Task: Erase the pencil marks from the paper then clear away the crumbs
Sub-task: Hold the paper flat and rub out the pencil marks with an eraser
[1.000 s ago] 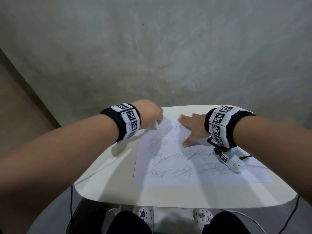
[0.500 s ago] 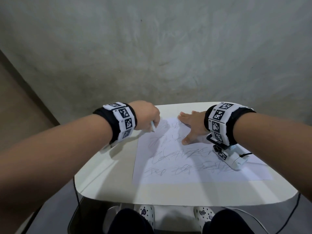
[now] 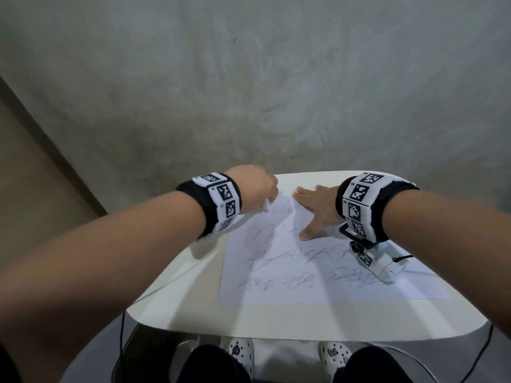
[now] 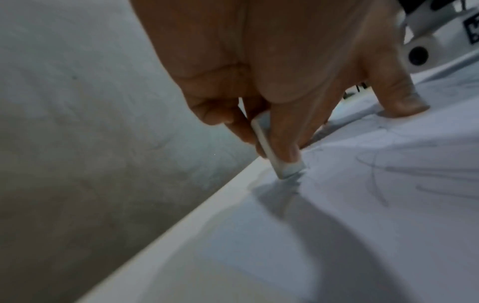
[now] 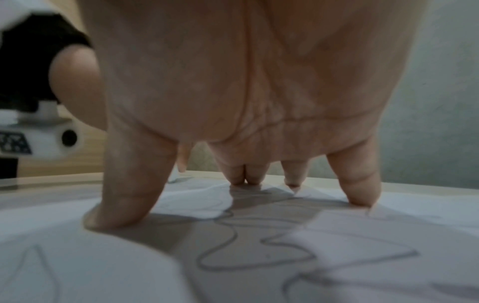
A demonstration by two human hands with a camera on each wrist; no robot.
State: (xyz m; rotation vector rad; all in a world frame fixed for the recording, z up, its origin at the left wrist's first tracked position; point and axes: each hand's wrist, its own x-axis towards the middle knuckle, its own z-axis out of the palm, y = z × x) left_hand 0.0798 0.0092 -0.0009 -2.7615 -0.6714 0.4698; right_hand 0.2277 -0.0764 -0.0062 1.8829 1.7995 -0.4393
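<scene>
the left hand (image 3: pixel 255 187) pinches a white eraser (image 4: pixel 277 151) against the scribbled paper's (image 3: pixel 318 272) far left corner; the right hand (image 3: pixel 318 205) presses flat, fingers spread, beside it.

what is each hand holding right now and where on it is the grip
The left hand pinches a white eraser by its upper part. The right hand holds nothing, pressing flat on the paper.

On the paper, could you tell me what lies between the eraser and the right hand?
Only scribbled paper; the head view shows nothing else between eraser and right hand.
</scene>
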